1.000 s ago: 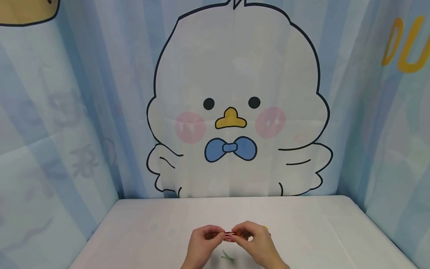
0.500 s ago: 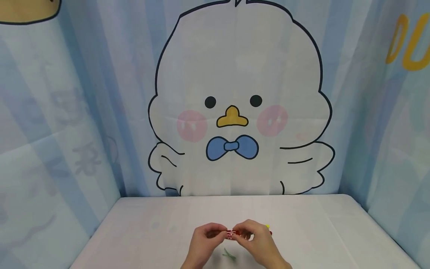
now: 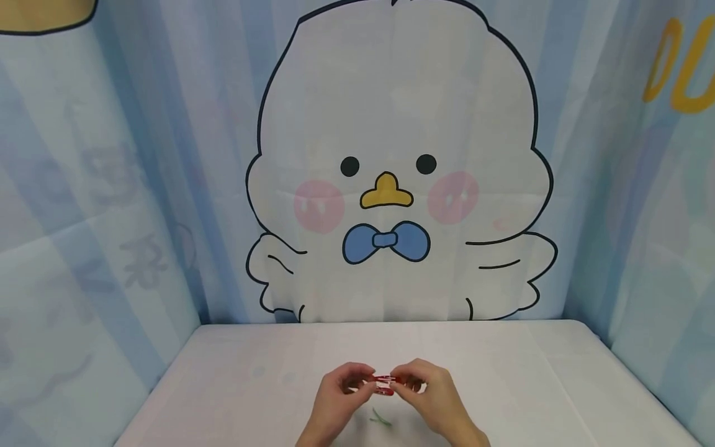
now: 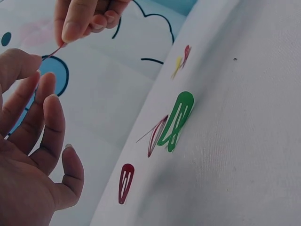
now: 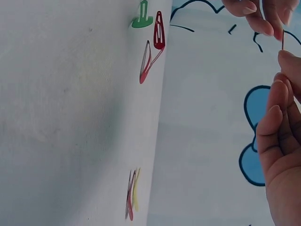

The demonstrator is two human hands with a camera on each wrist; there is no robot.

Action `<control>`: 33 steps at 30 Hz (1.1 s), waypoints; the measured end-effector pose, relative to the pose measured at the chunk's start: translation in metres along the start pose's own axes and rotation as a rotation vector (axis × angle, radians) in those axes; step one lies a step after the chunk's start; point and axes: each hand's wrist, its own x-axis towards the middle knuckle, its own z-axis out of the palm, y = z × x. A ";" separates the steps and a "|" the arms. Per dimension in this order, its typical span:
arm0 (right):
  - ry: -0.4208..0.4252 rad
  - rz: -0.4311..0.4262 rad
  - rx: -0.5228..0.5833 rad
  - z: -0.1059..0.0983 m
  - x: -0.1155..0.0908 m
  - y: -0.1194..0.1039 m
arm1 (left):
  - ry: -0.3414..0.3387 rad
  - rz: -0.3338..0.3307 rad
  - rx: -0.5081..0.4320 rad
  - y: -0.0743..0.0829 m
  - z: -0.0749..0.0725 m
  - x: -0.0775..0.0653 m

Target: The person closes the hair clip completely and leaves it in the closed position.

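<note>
Between my two hands is a thin red snap hair clip (image 4: 52,52), seen edge-on in the wrist views. My left hand (image 3: 339,397) pinches one end with thumb and forefinger. The other end is pinched by my right hand (image 3: 432,394) in the same way. Fingertips cover both ends of the clip. Below the hands, a green snap clip (image 4: 182,115) lies on the white table, next to a bent-open red clip (image 4: 157,136). Another red snap clip (image 4: 126,184) lies flat near them.
Off to one side on the table lie a yellow clip (image 4: 176,67) and a red clip (image 4: 186,55) close together. The white table (image 3: 251,360) ends at a curtain (image 3: 391,112) printed with a cartoon duck, and more curtain hangs at both sides.
The head view has tilted slightly down. My right hand has shifted a little right and now hides the yellow clip. Two red pieces now show apart between the hands, where one bunched shape showed before.
</note>
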 end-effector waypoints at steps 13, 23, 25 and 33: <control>-0.024 0.152 -0.046 -0.017 0.001 0.004 | 0.030 -0.003 0.047 -0.004 -0.013 0.004; -0.034 0.229 -0.093 -0.033 0.000 0.010 | 0.022 -0.008 0.087 -0.009 -0.024 0.007; -0.050 0.270 -0.097 -0.035 0.000 0.011 | 0.024 -0.004 0.106 -0.011 -0.026 0.009; -0.111 0.415 -0.116 -0.047 0.001 0.015 | 0.022 -0.016 0.158 -0.018 -0.038 0.015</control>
